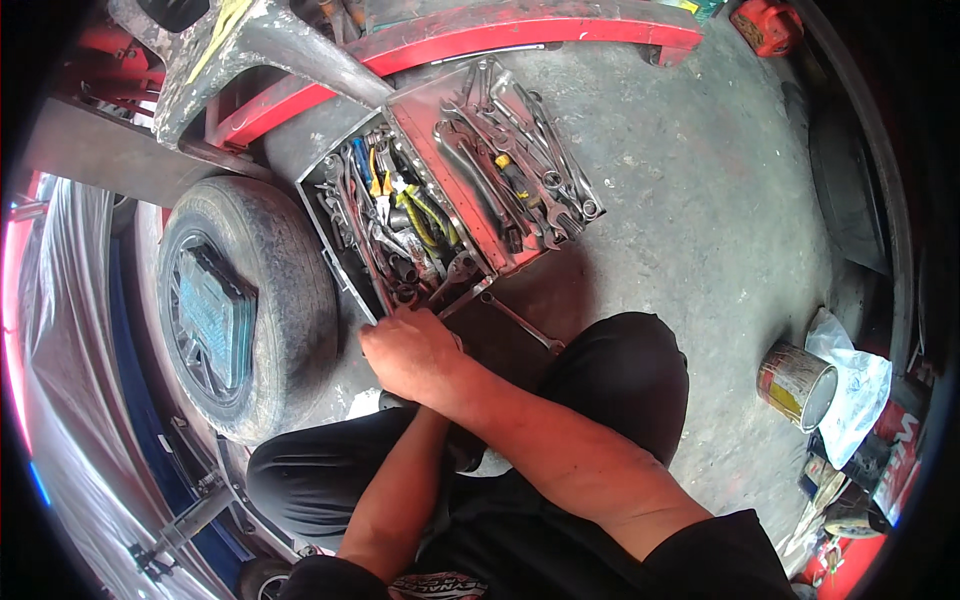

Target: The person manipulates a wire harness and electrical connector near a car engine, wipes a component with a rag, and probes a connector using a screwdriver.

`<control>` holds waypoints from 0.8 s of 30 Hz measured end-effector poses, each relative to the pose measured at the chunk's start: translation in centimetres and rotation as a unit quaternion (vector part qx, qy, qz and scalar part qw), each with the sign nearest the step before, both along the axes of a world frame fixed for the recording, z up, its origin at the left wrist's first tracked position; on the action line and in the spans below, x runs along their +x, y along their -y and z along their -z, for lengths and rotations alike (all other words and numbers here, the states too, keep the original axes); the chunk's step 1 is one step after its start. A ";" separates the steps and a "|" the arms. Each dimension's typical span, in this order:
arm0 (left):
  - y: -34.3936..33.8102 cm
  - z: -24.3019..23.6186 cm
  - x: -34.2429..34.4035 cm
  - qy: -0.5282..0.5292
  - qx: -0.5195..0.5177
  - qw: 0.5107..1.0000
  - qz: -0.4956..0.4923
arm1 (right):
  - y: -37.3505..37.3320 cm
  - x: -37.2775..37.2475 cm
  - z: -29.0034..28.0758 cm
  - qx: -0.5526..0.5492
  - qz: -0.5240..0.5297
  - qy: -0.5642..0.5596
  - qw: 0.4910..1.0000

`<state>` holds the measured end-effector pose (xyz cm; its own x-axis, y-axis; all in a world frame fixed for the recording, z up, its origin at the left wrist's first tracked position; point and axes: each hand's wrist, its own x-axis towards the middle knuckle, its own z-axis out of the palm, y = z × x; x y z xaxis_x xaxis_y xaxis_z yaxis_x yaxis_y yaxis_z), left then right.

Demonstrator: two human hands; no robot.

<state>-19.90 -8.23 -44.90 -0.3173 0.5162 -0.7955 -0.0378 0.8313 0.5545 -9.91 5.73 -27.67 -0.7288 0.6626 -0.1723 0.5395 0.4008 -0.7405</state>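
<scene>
My right hand (pixel 405 350) is closed at the front edge of an open metal toolbox (pixel 335 265), its fingers curled over something I cannot make out. My left forearm (pixel 395 500) runs up beneath the right one, and the left hand is mostly hidden behind the right hand. The box's left compartment holds pliers with yellow-green handles (pixel 425 220), wrenches and other hand tools. Its red compartment (pixel 460 200) holds several combination wrenches and a yellow-and-black tool (pixel 510 175). A loose wrench (pixel 520 325) lies just right of my hands, beside the box.
A tire (pixel 290 300) with a teal case (pixel 215 315) on it stands left. A red metal beam (pixel 560 30) and grey stand (pixel 260 50) are behind the box. Rightward are a paint can (pixel 790 385), plastic bag (pixel 860 390) and red container (pixel 765 25). Silver sheeting (pixel 75 330) hangs far left.
</scene>
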 end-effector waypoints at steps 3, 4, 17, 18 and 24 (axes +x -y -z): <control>-6.0 -5.0 -1.5 0.114 0.163 0.980 -0.015 | -1.3 0.2 -1.0 0.088 0.103 -0.120 0.983; -8.4 -6.8 -2.1 0.171 0.220 0.960 -0.009 | -2.4 0.6 -2.2 0.071 0.135 -0.154 0.976; -11.8 -11.1 9.2 -0.422 -0.045 0.855 0.299 | 0.3 0.6 -2.0 -0.049 0.014 -0.143 0.988; -10.4 -8.1 10.4 -0.364 -0.061 0.876 0.312 | 0.2 1.0 -1.7 -0.082 -0.005 -0.103 0.991; -5.9 3.1 13.2 -0.234 -0.148 0.928 0.249 | 2.5 2.8 0.0 -0.148 -0.156 0.148 0.965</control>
